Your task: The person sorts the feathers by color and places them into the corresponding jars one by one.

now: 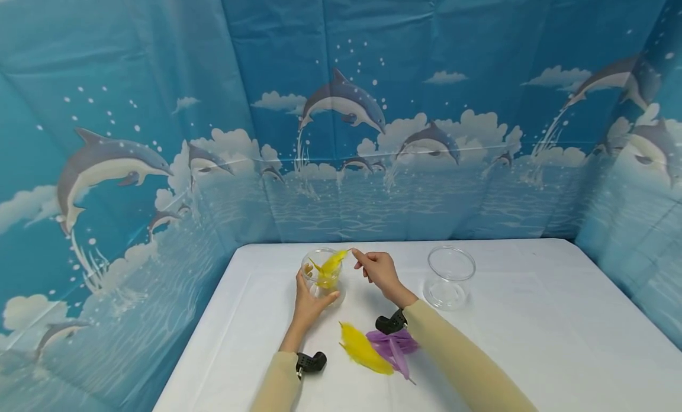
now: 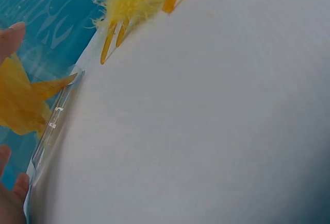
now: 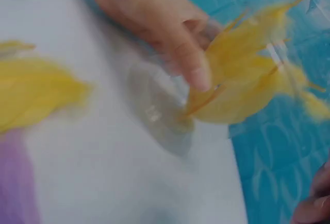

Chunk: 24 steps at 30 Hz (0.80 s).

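Note:
In the head view my left hand (image 1: 311, 305) grips a clear round container (image 1: 322, 290) from its near left side, thumb and fingers spread around the wall. Several yellow feathers (image 3: 232, 85) lie inside it, some rising past the rim. My right hand (image 1: 380, 271) is just right of the rim, thumb and forefinger pinching the quill end of a yellow feather (image 1: 334, 261) that slants into the container. The right wrist view cuts off that pinch; only curled fingers (image 3: 313, 203) show at its edge. Feathers and clear wall partly hide the left fingers.
On the white table (image 1: 240, 341), a loose yellow feather pile (image 1: 364, 350) and purple feathers (image 1: 394, 345) lie between my forearms. A second clear container (image 1: 450, 276) stands to the right. A blue dolphin-print curtain (image 1: 341, 193) rises behind the table.

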Available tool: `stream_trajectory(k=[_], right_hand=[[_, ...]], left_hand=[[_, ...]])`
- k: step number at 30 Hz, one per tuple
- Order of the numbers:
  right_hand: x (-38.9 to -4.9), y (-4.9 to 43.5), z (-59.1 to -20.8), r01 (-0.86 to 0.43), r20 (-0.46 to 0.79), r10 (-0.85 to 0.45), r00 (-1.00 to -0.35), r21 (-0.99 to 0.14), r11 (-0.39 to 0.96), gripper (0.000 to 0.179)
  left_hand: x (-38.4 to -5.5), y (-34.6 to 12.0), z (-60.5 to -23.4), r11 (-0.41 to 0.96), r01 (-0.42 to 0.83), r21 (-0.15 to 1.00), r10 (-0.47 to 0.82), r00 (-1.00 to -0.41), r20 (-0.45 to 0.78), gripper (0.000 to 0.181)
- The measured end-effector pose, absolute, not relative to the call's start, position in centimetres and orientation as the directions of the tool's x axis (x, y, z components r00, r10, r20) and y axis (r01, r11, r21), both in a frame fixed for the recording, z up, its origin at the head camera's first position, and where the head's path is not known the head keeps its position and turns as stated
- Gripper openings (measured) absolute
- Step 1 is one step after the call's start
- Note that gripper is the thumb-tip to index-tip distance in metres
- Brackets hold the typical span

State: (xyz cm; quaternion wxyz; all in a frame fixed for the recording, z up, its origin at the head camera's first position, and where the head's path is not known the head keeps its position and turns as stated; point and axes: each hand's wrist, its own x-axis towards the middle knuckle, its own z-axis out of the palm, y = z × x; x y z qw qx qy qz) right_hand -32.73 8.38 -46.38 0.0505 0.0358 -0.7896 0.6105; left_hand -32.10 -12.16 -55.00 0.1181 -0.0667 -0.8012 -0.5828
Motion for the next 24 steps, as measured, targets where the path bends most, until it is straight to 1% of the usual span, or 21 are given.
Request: stream_trajectory(k=[3, 6, 9, 12, 15, 18, 20, 22, 24], right_hand=[[-32.4, 8.9, -47.5, -0.097, 0.089, -0.041, -0.995, -0.955, 0.281, 0.055], [-32.0, 9.0, -48.4, -0.061, 0.017, -0.121, -0.993, -0.926, 0.373, 0.055], [-31.5, 8.8, -48.9, -0.048, -0.075, -0.23, -0.97, -0.873, 0.485, 0.046], [-31.0, 8.6, -49.3, -0.072, -0.149, -0.331, -0.932, -0.817, 0.572, 0.035], [-30.4, 8.1, -49.6, -0.093, -0.212, -0.389, -0.896, -0.769, 0.633, 0.032], [-30.0, 7.2, -49.9, -0.104, -0.276, -0.397, -0.875, -0.696, 0.711, 0.04], [-29.7, 6.5, -50.0, -0.109, -0.311, -0.375, -0.873, -0.625, 0.773, 0.047], [-29.6, 5.9, -50.0, -0.12, -0.318, -0.342, -0.884, -0.554, 0.824, 0.052], [-29.5, 5.3, -50.0, -0.116, -0.314, -0.304, -0.899, -0.5, 0.858, 0.054]], left_hand=[[-32.2, -12.1, -54.8, 0.308, 0.242, 0.92, -0.025, -0.965, 0.262, 0.113], [-32.2, -12.1, -54.7, 0.314, 0.247, 0.917, -0.022, -0.963, 0.267, 0.112], [-32.2, -12.0, -54.6, 0.309, 0.251, 0.917, -0.022, -0.962, 0.271, 0.111], [-32.2, -11.8, -54.6, 0.299, 0.243, 0.923, -0.019, -0.965, 0.261, 0.111], [-32.0, -11.8, -54.7, 0.3, 0.25, 0.921, -0.015, -0.964, 0.267, 0.111], [-31.8, -11.9, -55.0, 0.31, 0.251, 0.917, -0.027, -0.962, 0.272, 0.111], [-31.6, -12.0, -55.1, 0.315, 0.25, 0.916, -0.033, -0.961, 0.273, 0.111], [-31.7, -12.1, -55.2, 0.318, 0.255, 0.913, -0.032, -0.96, 0.28, 0.11], [-31.9, -12.2, -55.1, 0.329, 0.26, 0.908, -0.03, -0.958, 0.286, 0.11]])
